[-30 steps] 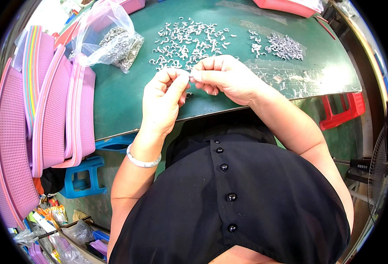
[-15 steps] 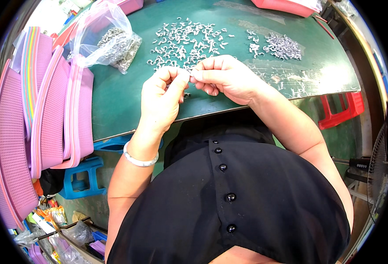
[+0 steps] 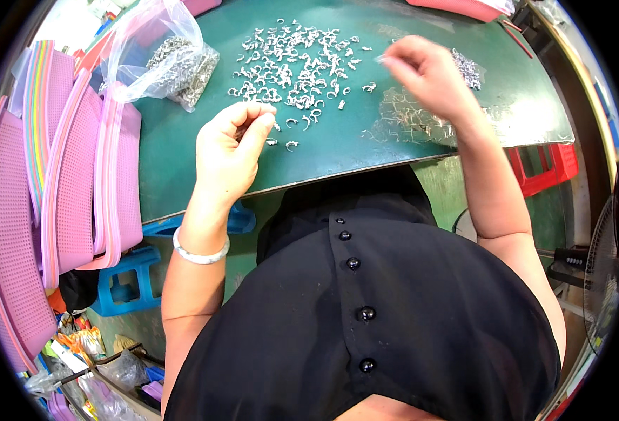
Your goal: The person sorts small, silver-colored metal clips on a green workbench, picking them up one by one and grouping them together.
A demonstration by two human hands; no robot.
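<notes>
Small curved silver metal pieces (image 3: 309, 59) lie scattered over the green table (image 3: 323, 158). My left hand (image 3: 231, 151) is closed in a pinch above the near part of the table, left of the loose pieces. Whatever its fingertips hold, if anything, is hidden. My right hand (image 3: 428, 78) is off to the right, thumb and forefinger pinched together. A pale speck shows at those fingertips, too small to name. Behind that hand, partly covered by it, is a denser pile of silver pieces (image 3: 466, 68).
A clear plastic bag (image 3: 191, 74) of silver pieces stands at the table's left. Pink perforated baskets (image 3: 25, 224) are stacked beside it. A blue stool (image 3: 128, 281) and a red stool (image 3: 548, 168) stand below the table, and a fan (image 3: 604, 274) is at far right.
My hands, fingertips together half a second ago, are now apart. The right one has moved right and away, to the smaller pile; the left one has shifted slightly left.
</notes>
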